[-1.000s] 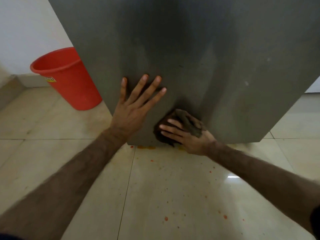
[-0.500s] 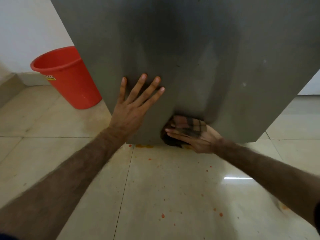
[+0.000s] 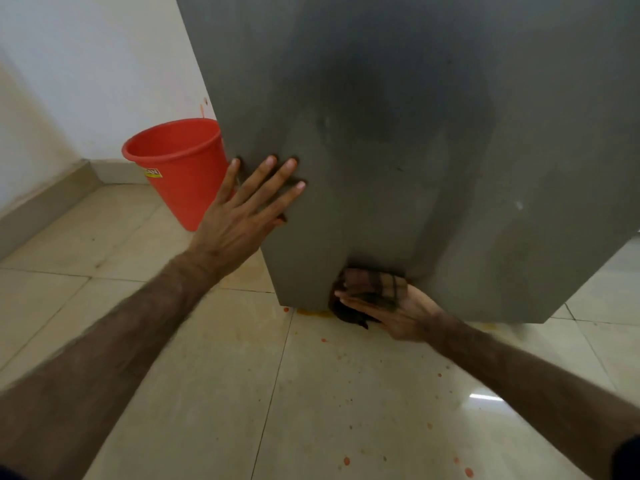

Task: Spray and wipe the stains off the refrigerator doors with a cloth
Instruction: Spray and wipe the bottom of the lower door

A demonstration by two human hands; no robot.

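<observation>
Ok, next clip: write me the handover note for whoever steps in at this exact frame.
Left hand: flat, fingers spread, pressing on the refrigerator door near its left edge.
Right hand: holds the cloth against the door's bottom edge.
Done: the door face shows wipe streaks and no orange stains, only a few pale specks on the right.
Left: finish along the bottom edge; an orange smear sits on the floor just under it, and orange drops dot the tiles. No spray bottle is in view. A red bucket stands left of the refrigerator.
</observation>
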